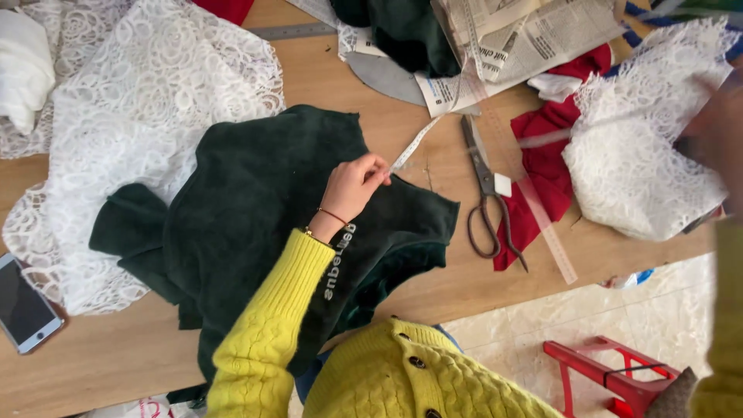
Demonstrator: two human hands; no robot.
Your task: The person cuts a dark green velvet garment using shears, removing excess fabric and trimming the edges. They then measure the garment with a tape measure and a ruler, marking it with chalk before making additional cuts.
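Yellow cable-knit cardigan [402,375] with dark buttons fills the 6 o'clock edge, nearest the lens. Its sleeve runs up toward centre, ending at the left hand [352,186], which wears a thin bracelet. That hand is closed, fingertips pinched on the end of a white tape measure [414,145] at the upper edge of the dark green velvet fabric [255,201]. The velvet lies spread on the wooden table [108,352], slightly left of centre.

At 3 o'clock the right hand [716,135] is blurred at the frame edge, against white lace [642,155]; whether it grips cannot be told.

Scissors [484,190] lie closed just right of the velvet, beside a clear ruler [542,220] and red cloth [546,166]. A phone [23,306] sits at 9 o'clock. More white lace [139,116] spreads at 10 o'clock; newspaper [534,39] lies at 12 o'clock. A red stool [611,375] stands at 4 o'clock.
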